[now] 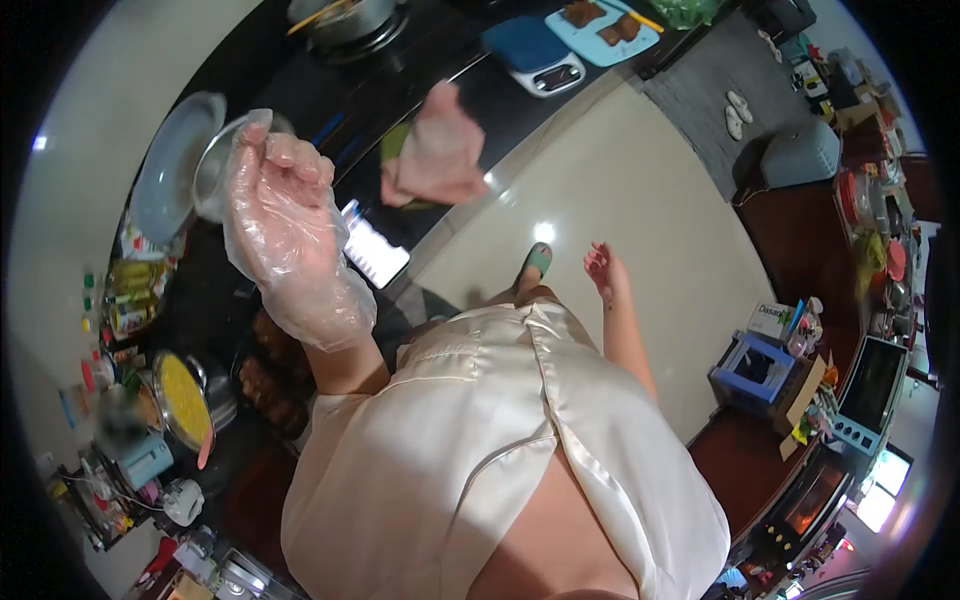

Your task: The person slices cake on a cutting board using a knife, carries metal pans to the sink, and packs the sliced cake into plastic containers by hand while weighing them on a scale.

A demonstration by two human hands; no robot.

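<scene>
Phone [376,248] on ctr [265,70], cloth [440,150] nr phone, scale [530,50] beside cutting bd [577,36]

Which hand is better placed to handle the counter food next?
Left, likely: the left hand wears a clear plastic glove and is raised on the dark counter's side, nearer the brown food pieces in view. The right hand is bare, over the pale floor.

I see a single camera riding on the person's head, facing steeply down: the pale shirt [520,410] and gloved left hand [285,220] loom near, the floor [600,160] lies farther off, and the round, wide view sweeps from counter [505,105] to oven [872,388].
</scene>
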